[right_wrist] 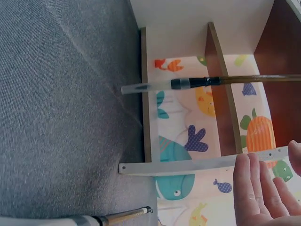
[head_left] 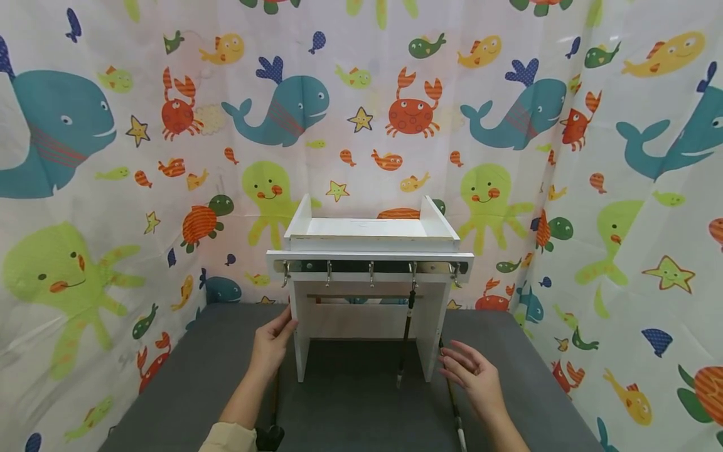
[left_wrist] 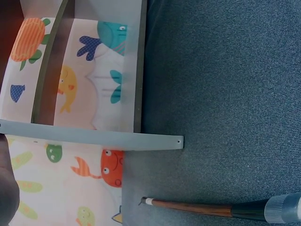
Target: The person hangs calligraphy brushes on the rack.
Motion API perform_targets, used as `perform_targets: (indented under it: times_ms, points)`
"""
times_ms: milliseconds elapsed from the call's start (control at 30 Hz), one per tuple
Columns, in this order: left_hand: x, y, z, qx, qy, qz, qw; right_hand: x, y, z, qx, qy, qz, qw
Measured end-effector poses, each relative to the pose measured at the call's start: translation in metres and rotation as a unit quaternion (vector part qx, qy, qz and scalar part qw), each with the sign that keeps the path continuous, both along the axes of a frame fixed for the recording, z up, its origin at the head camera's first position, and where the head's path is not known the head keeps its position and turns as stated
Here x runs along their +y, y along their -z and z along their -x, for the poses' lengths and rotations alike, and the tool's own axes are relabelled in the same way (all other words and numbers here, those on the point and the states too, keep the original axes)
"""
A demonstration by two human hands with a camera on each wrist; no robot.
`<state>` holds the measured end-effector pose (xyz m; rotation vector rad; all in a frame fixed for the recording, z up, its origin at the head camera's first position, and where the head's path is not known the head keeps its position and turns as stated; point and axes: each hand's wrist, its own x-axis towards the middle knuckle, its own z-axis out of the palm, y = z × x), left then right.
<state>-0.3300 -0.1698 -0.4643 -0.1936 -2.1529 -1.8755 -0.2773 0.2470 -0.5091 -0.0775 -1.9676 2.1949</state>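
Note:
A white wooden rack [head_left: 373, 245] stands on the grey surface, with a row of metal hooks [head_left: 329, 273] along its front. My left hand [head_left: 270, 342] is at the outer side of its left panel [head_left: 303, 339], fingertips right at the edge. Near the right panel [head_left: 435, 326] is my right hand [head_left: 471, 376], fingers extended and nothing held. From one hook a writing brush [head_left: 407, 333] hangs, its tip under a clear cap [right_wrist: 146, 87]. A second brush [head_left: 454, 402] lies beside the right hand. Another brush [left_wrist: 197, 207] lies by the left forearm.
The grey cloth-covered surface [head_left: 361, 414] extends around the rack. Behind it and along both sides hangs a white curtain [head_left: 361, 176] printed with sea animals. A crossbar [right_wrist: 221, 94] spans between the rack's side panels.

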Motion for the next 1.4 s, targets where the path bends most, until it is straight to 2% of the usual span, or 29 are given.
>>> perform_targets:
  times_ms: [167,333,500,733,800,967,1133,1233,1367,1400]
  points:
    - [0.002,-0.01,-0.008,0.003,0.002,0.01,0.9999,0.006,0.006,0.004,-0.02,0.005,0.01,1.0]
    - [0.002,-0.011,-0.01,-0.002,-0.002,0.0,1.0,0.013,0.014,0.009,-0.046,0.008,0.012,0.999]
    - [0.002,-0.005,-0.004,-0.002,-0.001,0.004,1.0,0.018,0.022,0.011,-0.058,0.017,0.011,0.998]
    - [-0.001,0.019,0.015,-0.006,-0.009,0.006,0.9999,0.02,0.028,0.011,-0.051,0.027,0.018,0.998]
    - [-0.002,0.021,0.016,-0.003,-0.016,0.009,0.9998,0.02,0.029,0.012,-0.052,0.029,0.015,0.998]
    - [-0.002,0.021,0.015,0.009,-0.024,0.008,0.9996,0.017,0.032,0.015,-0.061,0.036,-0.004,0.997]
    - [-0.002,0.021,0.015,0.006,-0.015,0.004,0.9999,0.016,0.034,0.017,-0.067,0.053,-0.025,0.996]
    - [0.0,0.008,0.005,0.0,-0.006,0.007,1.0,0.016,0.036,0.017,-0.068,0.058,-0.033,0.995]
    - [0.0,0.01,0.007,0.005,-0.01,0.006,0.9999,0.018,0.039,0.017,-0.08,0.071,-0.046,0.993]
    - [-0.001,0.014,0.009,0.006,-0.012,0.005,0.9999,0.019,0.041,0.018,-0.086,0.076,-0.048,0.992]
